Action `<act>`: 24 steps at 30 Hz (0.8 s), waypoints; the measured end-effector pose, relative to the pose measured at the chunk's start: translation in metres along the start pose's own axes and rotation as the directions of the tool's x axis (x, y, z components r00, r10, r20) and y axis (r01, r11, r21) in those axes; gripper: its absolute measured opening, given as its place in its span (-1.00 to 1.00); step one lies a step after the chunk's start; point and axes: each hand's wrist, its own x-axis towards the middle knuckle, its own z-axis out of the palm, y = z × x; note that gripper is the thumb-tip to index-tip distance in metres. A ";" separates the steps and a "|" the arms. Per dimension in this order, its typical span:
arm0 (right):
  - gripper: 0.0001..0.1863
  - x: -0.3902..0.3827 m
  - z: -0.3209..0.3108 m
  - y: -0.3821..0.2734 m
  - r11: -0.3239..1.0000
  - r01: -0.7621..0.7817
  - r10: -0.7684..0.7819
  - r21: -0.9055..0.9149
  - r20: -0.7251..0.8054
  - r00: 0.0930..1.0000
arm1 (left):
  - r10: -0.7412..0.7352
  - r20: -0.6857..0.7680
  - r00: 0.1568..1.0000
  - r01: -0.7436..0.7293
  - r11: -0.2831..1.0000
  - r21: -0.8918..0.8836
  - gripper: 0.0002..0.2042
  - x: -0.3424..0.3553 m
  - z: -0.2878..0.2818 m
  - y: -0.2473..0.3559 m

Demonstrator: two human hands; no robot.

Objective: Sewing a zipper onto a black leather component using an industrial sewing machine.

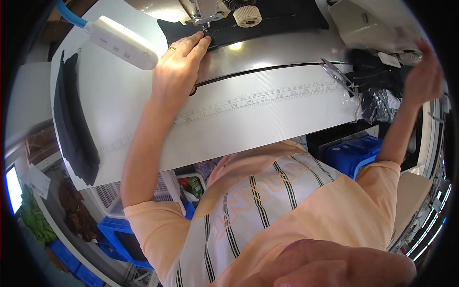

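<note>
A piece of black cloth (282, 21) lies on the metal bed of a sewing machine (377, 24), under its presser foot (206, 21). My left hand (184, 57) rests on the cloth's left part, its fingers stretched out and the fingertips close to the foot. A ring shows on one finger. At the far right my right hand (425, 79) is raised beside the machine's right end. Motion smears its fingers, and whether it holds anything cannot be made out. Nearest to it is a heap of black material (382, 79), with metal scissors (338, 76) lying at its left.
A white lamp-like device (122, 43) on a blue cable hangs over the left side. Stacked black cloth pieces (74, 119) lie along the white table's (229, 126) left edge. Below stand a white basket (110, 198) and blue crates (351, 153).
</note>
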 end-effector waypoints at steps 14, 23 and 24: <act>-0.64 -0.091 0.215 -0.108 0.918 0.308 -0.395 0.247 0.542 0.742 | -0.060 0.021 0.998 0.061 0.998 -0.030 -0.72 0.003 -0.003 0.010; -0.62 -0.090 0.219 -0.105 0.876 0.414 -0.482 0.249 0.506 0.716 | -0.081 0.087 0.993 0.085 0.995 -0.048 -0.72 0.004 -0.006 0.007; -0.63 -0.091 0.220 -0.104 0.869 0.427 -0.493 0.249 0.491 0.718 | -0.070 0.064 0.995 0.073 0.996 -0.042 -0.74 0.004 -0.005 0.007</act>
